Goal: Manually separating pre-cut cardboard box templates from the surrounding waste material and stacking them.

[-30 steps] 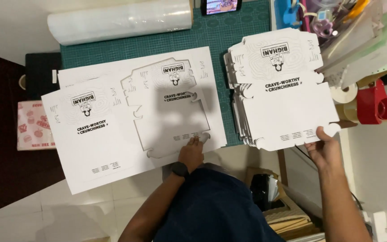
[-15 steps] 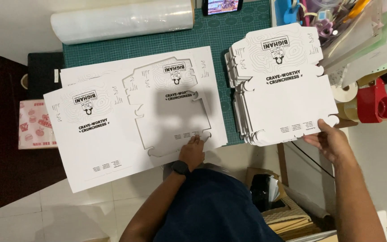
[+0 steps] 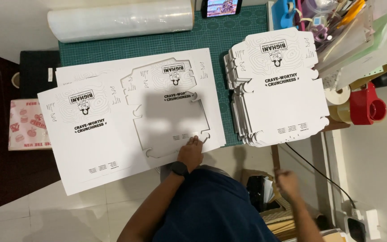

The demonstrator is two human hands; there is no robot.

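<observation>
Under left hand point(image 3: 191, 153) fingertips — die-cut sheet point(image 3: 169, 105).

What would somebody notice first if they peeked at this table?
Probably the big white printed cardboard sheets spread over the left half of the green cutting mat, with the left hand pressing on the die-cut sheet on top. To the right stands a neat stack of cut-out box blanks. A clear roll of plastic film lies along the far edge, and the right hand is off the table, blurred.
</observation>
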